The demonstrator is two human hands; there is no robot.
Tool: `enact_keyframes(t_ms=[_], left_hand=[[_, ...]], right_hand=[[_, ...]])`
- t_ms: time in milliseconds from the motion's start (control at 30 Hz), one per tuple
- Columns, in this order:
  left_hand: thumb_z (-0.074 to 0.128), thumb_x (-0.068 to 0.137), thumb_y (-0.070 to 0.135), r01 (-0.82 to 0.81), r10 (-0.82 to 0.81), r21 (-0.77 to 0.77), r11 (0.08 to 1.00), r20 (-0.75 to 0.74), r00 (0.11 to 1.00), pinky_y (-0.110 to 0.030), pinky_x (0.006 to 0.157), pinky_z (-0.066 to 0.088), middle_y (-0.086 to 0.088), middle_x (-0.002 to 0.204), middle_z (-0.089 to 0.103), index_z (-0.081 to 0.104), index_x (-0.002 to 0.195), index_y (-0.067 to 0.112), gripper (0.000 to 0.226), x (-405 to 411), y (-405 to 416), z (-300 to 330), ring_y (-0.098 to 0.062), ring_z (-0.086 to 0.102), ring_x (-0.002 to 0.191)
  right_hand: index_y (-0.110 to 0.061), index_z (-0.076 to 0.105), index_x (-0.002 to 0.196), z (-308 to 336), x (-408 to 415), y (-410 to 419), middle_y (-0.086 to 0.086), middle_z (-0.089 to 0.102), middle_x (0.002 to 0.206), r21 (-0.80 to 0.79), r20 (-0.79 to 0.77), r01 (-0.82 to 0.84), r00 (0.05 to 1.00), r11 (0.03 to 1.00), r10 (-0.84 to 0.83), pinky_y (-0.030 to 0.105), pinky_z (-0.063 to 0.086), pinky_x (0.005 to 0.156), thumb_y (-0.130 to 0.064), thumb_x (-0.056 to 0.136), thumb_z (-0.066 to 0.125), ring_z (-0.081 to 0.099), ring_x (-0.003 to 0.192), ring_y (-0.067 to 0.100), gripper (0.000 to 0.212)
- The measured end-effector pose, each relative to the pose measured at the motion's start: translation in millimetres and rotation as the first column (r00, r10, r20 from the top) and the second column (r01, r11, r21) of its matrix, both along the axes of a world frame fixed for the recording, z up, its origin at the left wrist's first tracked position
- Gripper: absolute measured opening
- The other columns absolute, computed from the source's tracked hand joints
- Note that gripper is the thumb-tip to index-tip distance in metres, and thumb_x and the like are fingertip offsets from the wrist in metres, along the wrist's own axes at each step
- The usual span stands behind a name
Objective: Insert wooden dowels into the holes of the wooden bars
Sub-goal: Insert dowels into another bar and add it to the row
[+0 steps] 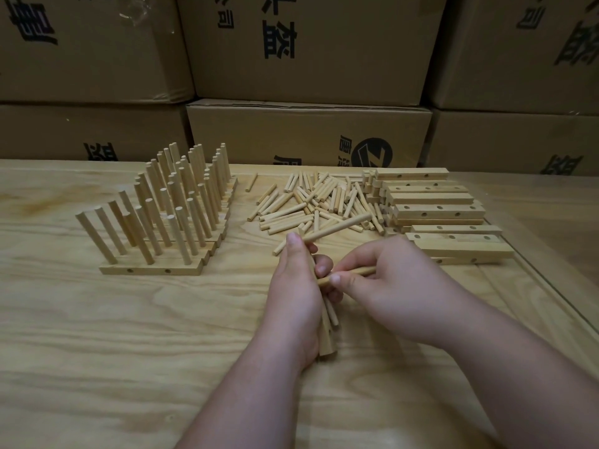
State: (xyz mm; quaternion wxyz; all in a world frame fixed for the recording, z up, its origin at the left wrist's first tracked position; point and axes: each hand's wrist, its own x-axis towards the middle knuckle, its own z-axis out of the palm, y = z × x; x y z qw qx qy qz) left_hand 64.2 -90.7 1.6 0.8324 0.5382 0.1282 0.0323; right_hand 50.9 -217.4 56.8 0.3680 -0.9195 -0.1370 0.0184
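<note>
1. I saw many finished bars (149, 270) in rows on the left of the counter (97, 351), each with dowels standing upright in it.
2. A loose dowel pile (311, 202) lay in the middle, just beside a stack of empty bars (434, 202) on the right; I judged plenty of work was left.
3. My left hand (296, 296) gripped a bundle of dowels (327, 332), fingers curled round it.
4. My right hand (385, 280) pinched a single dowel (353, 273) against the bundle; no bar was in hand.

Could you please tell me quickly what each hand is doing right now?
Left hand: grip closed around a bundle of dowels.
Right hand: pinching one dowel.
</note>
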Motion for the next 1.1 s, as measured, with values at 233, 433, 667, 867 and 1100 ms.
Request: enact_keyframes(t_ms=[233, 433, 667, 867, 1100], left_hand=[[0.036, 0.102, 0.062, -0.047, 0.045, -0.229, 0.972, -0.015, 0.999, -0.027, 0.048, 0.046, 0.001, 0.063, 0.049, 0.055, 0.099, 0.019, 0.047, 1.9, 4.1, 4.4, -0.016, 0.047, 0.046], [0.032, 0.103, 0.064, -0.069, 0.074, -0.396, 0.916, -0.004, 0.997, -0.028, 0.049, 0.048, 0.004, 0.051, 0.05, 0.07, 0.054, 0.029, 0.071, 3.7, 9.5, 7.7, -0.015, 0.051, 0.042], [0.033, 0.102, 0.064, -0.17, 0.184, -0.295, 0.94, 0.018, 0.983, -0.031, 0.06, 0.051, 0.003, 0.062, 0.055, 0.063, 0.084, 0.028, 0.05, 4.6, 12.0, 4.6, -0.016, 0.057, 0.052], [0.029, 0.099, 0.069, -0.012, 0.044, -0.343, 0.939, 0.087, 0.995, -0.034, 0.057, 0.055, -0.004, 0.071, 0.068, 0.077, 0.088, 0.024, 0.068, -0.2, 7.7, 5.0, -0.02, 0.065, 0.059], [0.036, 0.103, 0.059, 0.037, -0.034, -0.304, 0.952, 0.016, 0.999, -0.041, 0.063, 0.056, -0.022, 0.099, 0.075, 0.074, 0.099, 0.004, 0.067, 1.0, 3.4, 5.3, -0.033, 0.072, 0.078]], right_hand=[[-0.046, 0.064, 0.097, -2.8, 10.3, -9.1, -0.013, 0.062, 0.065, 0.405, -0.119, 0.159, 0.986, 0.9, -0.12, 0.024, 0.041, 0.049, -0.064, 0.096, 0.038, 0.055, 0.053, 0.003, 0.031], [-0.02, 0.064, 0.095, -10.5, 7.8, 4.8, 0.002, 0.076, 0.076, 0.361, -0.343, 0.189, 0.938, 0.913, -0.059, 0.026, 0.042, 0.041, -0.032, 0.1, 0.056, 0.063, 0.051, 0.016, 0.016], [-0.013, 0.074, 0.096, -20.5, 0.2, 11.2, 0.01, 0.071, 0.071, 0.402, -0.44, 0.064, 0.888, 0.913, 0.131, 0.027, 0.048, 0.044, -0.022, 0.093, 0.07, 0.065, 0.062, 0.02, 0.01], [-0.003, 0.069, 0.09, -17.8, -0.9, 14.9, 0.007, 0.068, 0.064, 0.547, -0.483, 0.178, 0.865, 0.818, 0.135, 0.026, 0.053, 0.042, -0.009, 0.088, 0.073, 0.063, 0.05, 0.017, 0.008], [0.0, 0.068, 0.099, -3.6, 4.5, 7.1, 0.012, 0.076, 0.079, 0.553, -0.35, 0.248, 0.936, 0.796, -0.048, 0.025, 0.052, 0.043, -0.01, 0.096, 0.063, 0.068, 0.056, 0.019, 0.011]])
